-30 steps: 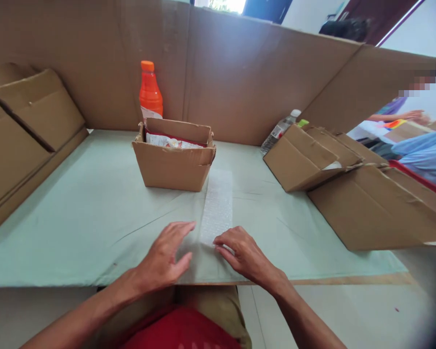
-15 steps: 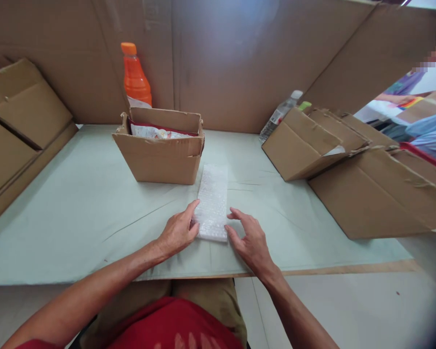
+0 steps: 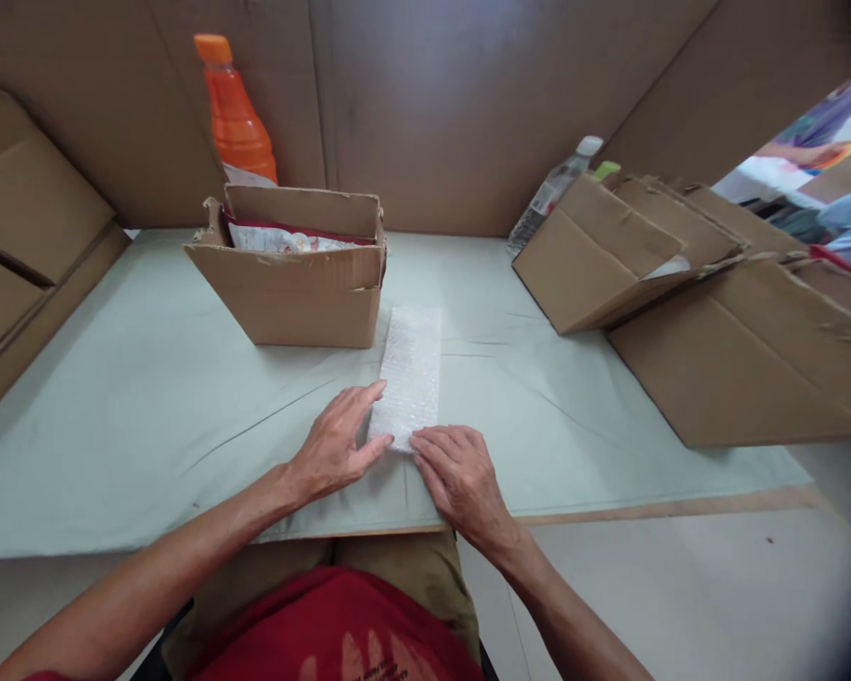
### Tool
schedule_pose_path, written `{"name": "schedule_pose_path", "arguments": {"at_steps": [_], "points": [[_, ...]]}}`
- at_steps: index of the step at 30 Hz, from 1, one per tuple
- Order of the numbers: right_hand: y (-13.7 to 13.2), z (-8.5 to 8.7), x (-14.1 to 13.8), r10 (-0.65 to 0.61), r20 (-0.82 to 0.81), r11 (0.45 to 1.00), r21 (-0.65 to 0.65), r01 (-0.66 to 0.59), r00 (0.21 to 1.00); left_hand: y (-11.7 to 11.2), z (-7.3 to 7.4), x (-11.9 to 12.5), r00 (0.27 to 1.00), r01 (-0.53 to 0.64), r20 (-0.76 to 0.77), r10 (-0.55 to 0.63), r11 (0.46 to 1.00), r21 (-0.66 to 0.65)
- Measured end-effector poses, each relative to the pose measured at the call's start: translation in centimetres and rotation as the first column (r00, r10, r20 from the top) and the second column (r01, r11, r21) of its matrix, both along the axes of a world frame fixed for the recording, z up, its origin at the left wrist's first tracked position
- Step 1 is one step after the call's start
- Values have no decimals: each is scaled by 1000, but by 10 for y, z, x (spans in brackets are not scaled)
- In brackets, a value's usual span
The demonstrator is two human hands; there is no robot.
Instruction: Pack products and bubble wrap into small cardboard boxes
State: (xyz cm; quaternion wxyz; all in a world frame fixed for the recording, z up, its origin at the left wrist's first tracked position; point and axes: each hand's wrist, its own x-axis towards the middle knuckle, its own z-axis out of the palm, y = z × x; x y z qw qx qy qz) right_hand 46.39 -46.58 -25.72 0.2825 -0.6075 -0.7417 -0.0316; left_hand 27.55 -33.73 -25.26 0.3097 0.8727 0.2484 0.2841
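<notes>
A flat, folded strip of bubble wrap (image 3: 412, 364) lies lengthwise on the cloth-covered table in front of me. At its left edge is my left hand (image 3: 333, 437), fingers stretched and thumb apart, with the thumb tip touching the near left corner. My right hand (image 3: 460, 473) has its fingers pressed together and bent over the near right corner of the bubble wrap, pinching it. Whether anything is wrapped inside the strip cannot be made out.
A cardboard box (image 3: 312, 303) holding printed packets stands behind my left hand. Behind it is an orange bottle (image 3: 241, 128). To the right, a clear bottle (image 3: 549, 199) stands beside slanted cardboard boxes (image 3: 738, 359). Cardboard walls (image 3: 425, 113) enclose the table (image 3: 148, 378). A person's arm shows at far right.
My right hand has moved left from beside the bubble wrap onto its near edge, and its fingers have closed. My left hand stays open at the left side. The view has shifted slightly.
</notes>
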Motion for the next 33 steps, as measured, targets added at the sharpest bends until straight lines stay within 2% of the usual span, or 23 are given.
{"name": "schedule_pose_path", "arguments": {"at_steps": [3, 6, 9, 12, 15, 18, 20, 22, 24, 27, 30, 33], "points": [[-1, 5, -2, 35, -127, 999, -10, -37, 991, -11, 2, -15, 996, 92, 8, -92, 995, 35], [-3, 10, -4, 41, -258, 994, -84, -65, 965, -19, 4, -21, 996, 76, -36, -79, 994, -81], [-9, 14, -4, -24, -234, 1000, -15, 21, 972, -18, 3, -15, 993, -2, -114, -24, 973, -230], [-16, 16, -2, -67, -120, 992, 95, 79, 990, -11, -1, -5, 985, -45, -175, -2, 963, -267], [-19, 14, -2, -26, 13, 999, 25, 25, 1000, -5, -5, 3, 985, -51, -171, 24, 987, -155], [-14, 8, -2, 7, 77, 999, -46, -4, 997, -5, -7, 3, 993, -59, -95, 65, 996, 67], [-10, 6, -2, 5, 46, 999, -41, -3, 999, -9, -4, -2, 999, -4, -47, 12, 983, 182], [-8, 5, -2, 13, -37, 999, -41, -14, 999, -14, -1, -11, 995, 98, -27, -95, 970, 221], [-10, 7, -2, 24, -155, 996, -85, -38, 988, -20, 3, -19, 986, 168, -21, -167, 970, 178], [-17, 12, -2, 8, -283, 983, -174, -60, 959, -24, 5, -27, 991, 125, -46, -126, 992, -15], [-23, 14, -1, -43, -206, 995, -94, 24, 978, -21, 3, -23, 991, 3, -129, -25, 986, -167], [-22, 14, 0, -58, -45, 998, -1, 58, 997, -13, 0, -13, 986, -33, -165, 9, 990, -140]]}}
